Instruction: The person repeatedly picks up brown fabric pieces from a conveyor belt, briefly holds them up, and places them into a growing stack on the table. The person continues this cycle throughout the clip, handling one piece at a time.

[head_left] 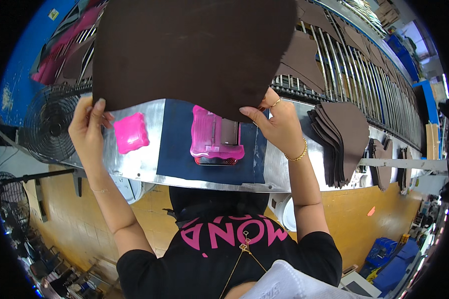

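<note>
A large dark brown sheet (189, 55), cut with a curved edge, is held up in front of me and hides much of what lies beyond. My left hand (89, 117) pinches its lower left corner between thumb and fingers. At the lower right corner, my right hand (277, 119) grips the sheet with the thumb on its near face. Below the sheet a pink see-through plastic case (204, 134) sits on a dark blue mat (177, 144). Beside my left hand lies a bright pink wavy-edged lid or box (131, 133).
A stack of brown cut pieces (346, 134) lies on the metal table (289, 172) at the right. Beyond it runs a rack of metal rods (359, 70) bearing more brown pieces. A black fan (52, 124) stands at the left. A pale bar (404, 163) juts in from the right.
</note>
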The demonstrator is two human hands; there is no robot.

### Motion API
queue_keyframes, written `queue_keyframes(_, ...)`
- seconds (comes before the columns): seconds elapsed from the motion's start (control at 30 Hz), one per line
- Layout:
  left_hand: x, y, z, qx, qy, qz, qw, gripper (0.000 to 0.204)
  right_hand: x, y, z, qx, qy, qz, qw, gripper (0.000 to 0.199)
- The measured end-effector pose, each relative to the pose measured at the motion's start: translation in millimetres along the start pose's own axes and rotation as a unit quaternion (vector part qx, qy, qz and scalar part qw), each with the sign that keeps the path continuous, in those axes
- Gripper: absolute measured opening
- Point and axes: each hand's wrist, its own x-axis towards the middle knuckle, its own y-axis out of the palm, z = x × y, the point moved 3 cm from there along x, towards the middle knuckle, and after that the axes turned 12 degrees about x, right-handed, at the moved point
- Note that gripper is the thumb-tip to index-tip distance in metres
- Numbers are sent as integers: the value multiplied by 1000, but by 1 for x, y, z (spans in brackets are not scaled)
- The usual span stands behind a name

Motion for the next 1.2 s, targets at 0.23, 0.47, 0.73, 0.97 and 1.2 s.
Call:
queue_keyframes(0.23, 4, -19, -11, 24, 26, -54, 998, 16, -3, 14, 4, -35, -69, 15, 997, 24)
queue_keyframes(0.47, 1, -34, 2, 36, 24, -37, 998, 15, -2, 30, 5, -55, -176, 35, 982, 18)
queue_keyframes(0.73, -22, 1, 17, 6, 5, 64, 998, 7, -28, 2, -11, -137, -201, 15, 970, 20)
queue_keyframes(0.97, -38, 71, -3, 60, 19, 213, 975, 7, -85, -49, -44, -158, -80, 8, 984, 14)
queue_keyframes(1.2, -35, 135, -61, 129, 268, 259, 919, 13, -172, -107, -67, -96, 113, -179, 973, 9)
